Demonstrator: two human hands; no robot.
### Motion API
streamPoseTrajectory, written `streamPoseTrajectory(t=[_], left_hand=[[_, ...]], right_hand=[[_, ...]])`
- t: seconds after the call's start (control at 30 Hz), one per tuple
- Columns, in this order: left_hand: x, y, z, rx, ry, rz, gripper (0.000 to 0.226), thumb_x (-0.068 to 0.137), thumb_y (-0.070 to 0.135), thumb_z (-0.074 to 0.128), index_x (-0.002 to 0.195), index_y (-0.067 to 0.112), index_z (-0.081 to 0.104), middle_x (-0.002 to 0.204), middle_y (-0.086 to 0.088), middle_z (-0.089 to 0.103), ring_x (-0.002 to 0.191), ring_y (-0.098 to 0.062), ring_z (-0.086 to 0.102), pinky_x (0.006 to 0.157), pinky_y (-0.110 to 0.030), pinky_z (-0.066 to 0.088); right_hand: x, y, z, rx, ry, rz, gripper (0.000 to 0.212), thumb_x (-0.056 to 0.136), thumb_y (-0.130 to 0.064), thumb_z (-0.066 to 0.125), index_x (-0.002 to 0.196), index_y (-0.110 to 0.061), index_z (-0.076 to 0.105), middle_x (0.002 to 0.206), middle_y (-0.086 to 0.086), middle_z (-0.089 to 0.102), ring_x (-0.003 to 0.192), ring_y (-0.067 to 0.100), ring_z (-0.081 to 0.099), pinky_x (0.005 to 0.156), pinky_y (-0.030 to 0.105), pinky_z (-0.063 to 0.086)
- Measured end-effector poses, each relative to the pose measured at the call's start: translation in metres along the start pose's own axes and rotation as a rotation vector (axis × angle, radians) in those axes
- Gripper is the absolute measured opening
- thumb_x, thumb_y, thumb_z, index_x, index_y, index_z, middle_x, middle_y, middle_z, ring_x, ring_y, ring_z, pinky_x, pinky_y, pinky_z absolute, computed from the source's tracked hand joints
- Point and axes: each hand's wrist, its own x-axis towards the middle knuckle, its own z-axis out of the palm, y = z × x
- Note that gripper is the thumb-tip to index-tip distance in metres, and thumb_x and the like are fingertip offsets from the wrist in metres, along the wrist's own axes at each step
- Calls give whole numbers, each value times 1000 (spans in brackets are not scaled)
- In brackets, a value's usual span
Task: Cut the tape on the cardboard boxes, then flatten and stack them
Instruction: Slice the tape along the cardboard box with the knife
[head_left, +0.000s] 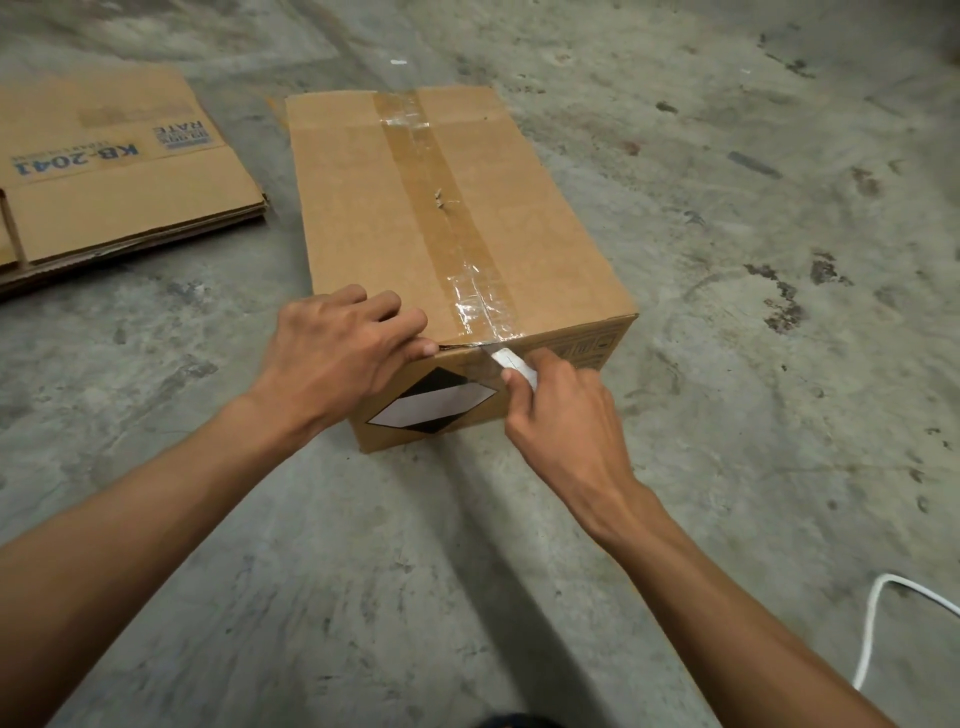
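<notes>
Bare forearms reach out over the stained grey concrete floor, which carries everything. Directly under both hands sits the sealed brown cardboard box, a black-and-white diamond label on its near face. Well off beyond the left hand lies a stack of flattened brown cardboard boxes with blue print. A strip of brown packing tape runs away from the right hand along the box's top seam, overlaid with crinkled clear tape at the near edge. The left hand is pressed on the box's near top corner, fingers curled over the edge, gripping nothing else. The right hand is clenched around a small white-handled cutter, its tip at the near edge under the tape.

The risk, I judge, is a slip: the left fingertips lie just beside the blade, and wrinkled tape could snag it.
</notes>
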Motion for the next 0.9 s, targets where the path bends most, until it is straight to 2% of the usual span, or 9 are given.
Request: streamPoseTrajectory(t=[0.13,0.27,0.33,0.43,0.53,0.6,0.7,0.8,0.9], left_hand=[[2,-1,-3,3,-24,6,45,103,53,32,84,21,58,76,0,61,64,-22,56,47,-25,30],[1,2,-5,6,-36,-33,44,103,53,33,83,22,58,75,1,60,64,-22,56,48,-24,24],[0,5,-8,-6,-45,-73,46,102,55,32,84,21,57,76,0,59,66,-23,54,49,-24,23],[3,11,-7,-52,-67,-125,54,95,66,27,93,18,51,87,-3,54,75,-25,48,53,-30,30],[7,20,-4,-58,-111,-232,70,81,84,24,95,19,46,91,-2,49,83,-25,43,63,-36,36],[12,26,-4,-72,-151,-293,76,75,90,24,99,23,48,93,-2,47,88,-25,42,69,-39,38],[20,28,0,-160,-197,-349,76,75,90,26,119,32,49,98,0,39,94,-22,40,78,-38,33],[19,29,7,-239,-260,-336,71,81,84,23,135,41,41,117,-1,37,114,-21,38,93,-40,27],[16,29,8,-256,-262,-314,66,86,79,21,138,41,38,131,-4,37,127,-21,35,104,-44,23]], right_hand=[[10,-1,2,70,-11,-15,30,95,-38,45,104,-15,63,82,12,67,77,36,62,64,42,52],[-1,16,0,85,-22,22,28,95,-39,46,98,-16,62,72,6,63,68,32,60,55,38,47],[0,16,0,157,-49,27,29,97,-40,45,96,-17,62,70,4,62,68,29,60,56,36,45],[3,20,-13,190,-113,-15,26,99,-39,46,92,-20,63,66,-3,59,65,19,57,57,33,40],[-4,39,-32,209,-82,-41,33,101,-40,41,82,-18,58,62,1,58,63,17,58,58,37,46],[-10,49,-37,340,-55,24,44,103,-40,34,81,-12,59,61,4,58,59,15,57,58,37,46],[-12,47,-27,496,-57,169,46,105,-34,32,76,-13,60,53,1,50,44,7,42,52,27,35],[-13,41,-15,747,-68,347,44,105,-31,34,74,-14,60,48,1,47,40,9,38,46,24,31],[-17,38,-10,840,-66,402,42,105,-28,36,73,-14,59,45,-2,38,36,6,31,40,18,26]])
